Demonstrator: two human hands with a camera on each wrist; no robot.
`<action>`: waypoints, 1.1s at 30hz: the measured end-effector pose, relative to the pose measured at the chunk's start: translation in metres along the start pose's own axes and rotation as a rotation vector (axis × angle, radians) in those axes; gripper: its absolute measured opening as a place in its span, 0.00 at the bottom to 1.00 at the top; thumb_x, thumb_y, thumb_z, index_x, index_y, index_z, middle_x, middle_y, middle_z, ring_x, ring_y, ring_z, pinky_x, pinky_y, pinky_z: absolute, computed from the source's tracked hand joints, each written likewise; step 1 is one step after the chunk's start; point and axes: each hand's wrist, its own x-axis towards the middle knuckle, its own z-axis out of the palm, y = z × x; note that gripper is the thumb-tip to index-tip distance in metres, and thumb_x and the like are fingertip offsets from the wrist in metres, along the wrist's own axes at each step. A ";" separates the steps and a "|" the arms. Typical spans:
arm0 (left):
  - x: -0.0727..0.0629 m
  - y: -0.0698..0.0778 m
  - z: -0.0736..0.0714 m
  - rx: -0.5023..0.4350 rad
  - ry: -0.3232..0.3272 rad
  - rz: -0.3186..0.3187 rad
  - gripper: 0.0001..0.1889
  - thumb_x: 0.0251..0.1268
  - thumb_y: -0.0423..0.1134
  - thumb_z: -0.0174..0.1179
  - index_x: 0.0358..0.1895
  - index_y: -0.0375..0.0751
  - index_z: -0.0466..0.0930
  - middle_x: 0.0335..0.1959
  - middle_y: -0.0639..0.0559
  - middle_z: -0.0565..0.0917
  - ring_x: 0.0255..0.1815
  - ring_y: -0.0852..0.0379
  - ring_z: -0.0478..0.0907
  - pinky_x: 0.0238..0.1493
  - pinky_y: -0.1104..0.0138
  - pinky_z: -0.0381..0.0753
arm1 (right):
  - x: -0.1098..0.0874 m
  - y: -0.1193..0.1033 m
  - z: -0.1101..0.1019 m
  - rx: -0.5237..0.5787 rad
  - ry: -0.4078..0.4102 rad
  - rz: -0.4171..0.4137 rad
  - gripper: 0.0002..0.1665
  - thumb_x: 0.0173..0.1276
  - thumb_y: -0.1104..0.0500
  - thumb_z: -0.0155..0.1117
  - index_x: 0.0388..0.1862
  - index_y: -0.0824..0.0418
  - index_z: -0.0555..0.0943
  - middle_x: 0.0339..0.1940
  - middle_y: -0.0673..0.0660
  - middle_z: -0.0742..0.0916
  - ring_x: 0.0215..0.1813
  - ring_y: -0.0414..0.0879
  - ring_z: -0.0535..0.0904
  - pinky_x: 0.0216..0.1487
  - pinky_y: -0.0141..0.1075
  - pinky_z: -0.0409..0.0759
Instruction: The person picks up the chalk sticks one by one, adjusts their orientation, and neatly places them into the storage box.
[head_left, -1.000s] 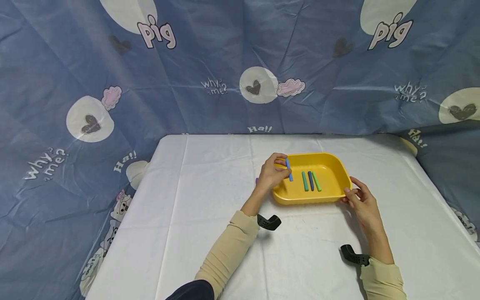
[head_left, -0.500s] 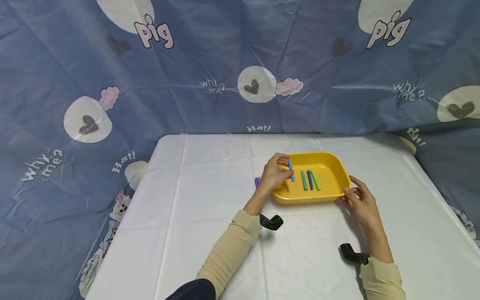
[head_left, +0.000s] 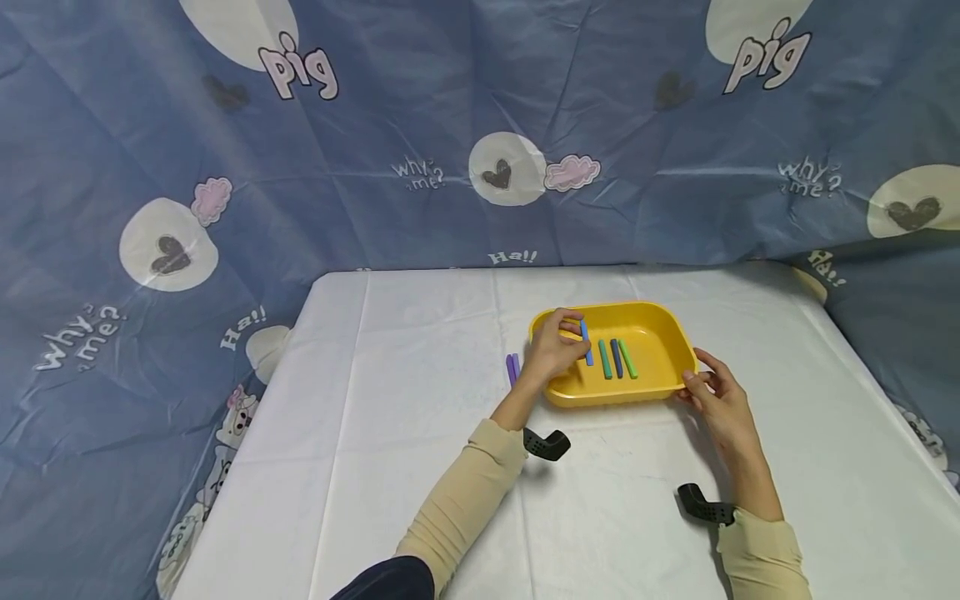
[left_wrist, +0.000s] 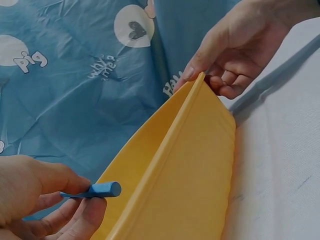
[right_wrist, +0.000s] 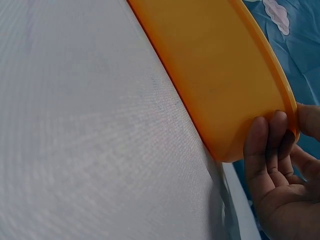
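A slim, round blue crayon-like stick [left_wrist: 106,189] is pinched between the thumb and fingers of my left hand [head_left: 553,350]. In the head view that hand reaches over the left part of a shallow yellow tray [head_left: 663,333], with the stick near the row inside. A teal stick [head_left: 604,360], a dark blue stick [head_left: 617,358] and a light green stick [head_left: 628,359] lie side by side on the tray floor. My right hand [head_left: 722,408] grips the tray's front right corner, thumb at the rim and fingers against the outer wall, as the right wrist view shows.
Two purple sticks [head_left: 512,368] lie on the white tablecloth [head_left: 420,375] left of the tray, partly behind my left hand. A blue printed curtain [head_left: 375,125] hangs behind the table. Black wrist mounts [head_left: 547,445] project from both forearms.
My left hand has shifted slightly right over the tray, bringing the blue stick closer to the teal one. More of the purple sticks shows. The right hand keeps its hold on the corner.
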 end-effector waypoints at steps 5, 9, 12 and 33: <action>0.000 -0.001 0.003 0.027 0.002 0.002 0.24 0.55 0.32 0.65 0.57 0.44 0.73 0.44 0.47 0.80 0.38 0.54 0.82 0.31 0.69 0.80 | 0.000 -0.001 -0.001 -0.001 0.003 0.011 0.36 0.68 0.59 0.59 0.73 0.58 0.59 0.37 0.49 0.77 0.33 0.33 0.80 0.39 0.23 0.82; 0.001 -0.002 0.004 0.046 0.003 -0.003 0.24 0.55 0.33 0.65 0.57 0.45 0.74 0.44 0.48 0.81 0.38 0.54 0.82 0.30 0.69 0.79 | 0.000 -0.001 0.000 -0.031 0.013 0.019 0.36 0.68 0.58 0.59 0.73 0.57 0.59 0.37 0.49 0.77 0.33 0.33 0.80 0.39 0.23 0.81; 0.002 -0.003 0.006 0.051 -0.001 -0.006 0.24 0.54 0.32 0.65 0.57 0.45 0.74 0.43 0.49 0.80 0.37 0.56 0.81 0.29 0.70 0.79 | 0.001 -0.001 0.000 -0.032 0.016 0.015 0.35 0.69 0.59 0.58 0.73 0.57 0.59 0.36 0.48 0.76 0.33 0.33 0.80 0.39 0.22 0.81; 0.006 -0.006 0.014 0.059 -0.011 -0.042 0.25 0.53 0.31 0.64 0.58 0.43 0.73 0.45 0.45 0.80 0.27 0.60 0.77 0.25 0.72 0.75 | 0.000 -0.001 -0.001 -0.005 0.002 -0.012 0.34 0.69 0.61 0.57 0.72 0.59 0.60 0.35 0.47 0.76 0.32 0.33 0.80 0.38 0.22 0.82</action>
